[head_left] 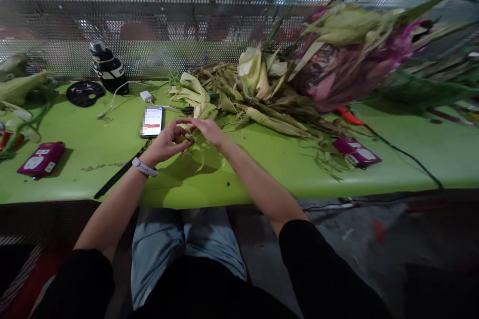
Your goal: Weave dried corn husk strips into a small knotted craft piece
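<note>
Above the green table my left hand [170,140], a white band on its wrist, curls its fingers and thumb around a small piece of pale corn husk [183,137]. From the other side my right hand [208,131] pinches the same piece, its fingertips meeting those of the left. Thin husk strands hang below the fingers; part of the piece is hidden behind them. Just beyond the hands lie pale husks [192,90] and a pair of dark scissors [186,109]. A lit phone [151,122] rests left of my left hand.
A large husk pile [232,84] leans toward a pink plastic bag [337,75]. Purple boxes [42,159] lie on both sides. A black bottle [110,70], a white charger [146,96], a black strap [118,177] and an orange-handled corded tool [350,115] are around.
</note>
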{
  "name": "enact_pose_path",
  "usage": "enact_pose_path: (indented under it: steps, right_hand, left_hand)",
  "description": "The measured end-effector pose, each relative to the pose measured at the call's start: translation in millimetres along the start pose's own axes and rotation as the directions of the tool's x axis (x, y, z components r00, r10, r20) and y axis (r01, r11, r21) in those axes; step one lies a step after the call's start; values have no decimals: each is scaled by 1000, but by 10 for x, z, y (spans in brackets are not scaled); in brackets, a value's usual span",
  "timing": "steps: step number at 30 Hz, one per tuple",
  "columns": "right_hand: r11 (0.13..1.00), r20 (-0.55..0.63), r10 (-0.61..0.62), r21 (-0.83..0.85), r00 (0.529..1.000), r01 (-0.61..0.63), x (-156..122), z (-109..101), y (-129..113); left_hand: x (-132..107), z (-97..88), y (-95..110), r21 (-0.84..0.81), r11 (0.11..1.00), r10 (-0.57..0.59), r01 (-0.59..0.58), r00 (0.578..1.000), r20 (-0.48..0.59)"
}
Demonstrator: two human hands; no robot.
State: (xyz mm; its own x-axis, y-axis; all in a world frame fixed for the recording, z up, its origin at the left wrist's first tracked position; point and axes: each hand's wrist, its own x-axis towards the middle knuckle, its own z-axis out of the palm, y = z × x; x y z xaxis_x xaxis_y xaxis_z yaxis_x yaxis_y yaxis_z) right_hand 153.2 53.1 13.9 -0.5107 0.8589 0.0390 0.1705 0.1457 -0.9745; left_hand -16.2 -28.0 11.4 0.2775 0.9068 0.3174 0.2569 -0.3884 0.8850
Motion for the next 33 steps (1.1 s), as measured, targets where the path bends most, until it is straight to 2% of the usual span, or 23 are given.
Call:
enact_pose_path:
  steps: [2, 4, 6, 9, 13, 18, 21, 24, 28, 33]
  right_hand:
    - [994, 46, 71, 77, 996, -74, 10, 29, 17]
    - [990, 51, 93, 97, 994, -97, 23, 61, 48]
    - [988, 78, 57, 138, 995, -67, 35, 92, 84]
    - [959, 114, -52, 283, 992, 18, 45, 130, 123]
    - [921, -11, -109, 375, 994, 105, 46, 160, 117]
    - [918, -163, -161, 337, 973, 208, 32, 184, 79]
    - [914, -187, -183, 328, 965, 237, 29, 198, 87]
    - [903, -183, -189, 354, 965, 244, 35, 204, 107]
    - [905, -136, -229, 335, 964, 263, 19, 180, 91]
    - [926, -7, -208, 320, 978, 199, -14, 126, 49]
  left_hand:
    - [-2, -8, -14, 38, 999, 18, -18, 1000, -8]
    - [-2, -13, -28, 70, 997, 35, -34, 999, -18]
    - [-1, -11, -31, 78, 996, 45, -43, 999, -23]
    - [-2, 4, -7, 41, 998, 45, -43, 998, -32]
    - [0, 21, 30, -38, 999, -40, 38, 997, -67]
    - [18, 15, -6, -157, 972, -195, 173, 971, -136]
    - [21, 16, -19, -169, 952, -270, 257, 961, -64]
    - [19, 29, 2, -161, 941, -299, 296, 954, 10]
    - [22, 29, -3, -226, 940, -260, 256, 966, 14]
    - [12, -11, -21, -313, 917, -247, 247, 968, 38]
